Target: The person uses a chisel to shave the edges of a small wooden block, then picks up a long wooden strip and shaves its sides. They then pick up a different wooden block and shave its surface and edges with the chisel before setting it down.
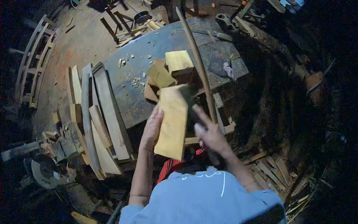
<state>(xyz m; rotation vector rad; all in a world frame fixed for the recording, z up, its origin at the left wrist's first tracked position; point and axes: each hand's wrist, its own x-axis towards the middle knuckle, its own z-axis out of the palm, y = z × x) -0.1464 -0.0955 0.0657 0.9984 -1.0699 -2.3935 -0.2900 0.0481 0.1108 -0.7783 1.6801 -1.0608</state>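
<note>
My left hand (152,126) grips the left side of a pale yellow wooden block (170,125), which is tilted upright in front of my body. At the block's upper right edge is a dark, blurred tool (189,98). My right hand (213,139) is closed on this tool, index finger stretched along it; its kind I cannot tell. Just beyond the held block, several cut wooden blocks (179,61) are piled on the worktable. A long, slightly curved wooden strip (197,56) slants across the table and ends close to my right hand.
Wood chips (136,79) are scattered over the worktable (160,41). Long boards (112,108) lean at its left side. A slatted wooden frame (39,61) lies at far left. Offcuts (272,171) are heaped at lower right, and a dark bucket (142,16) stands at the back.
</note>
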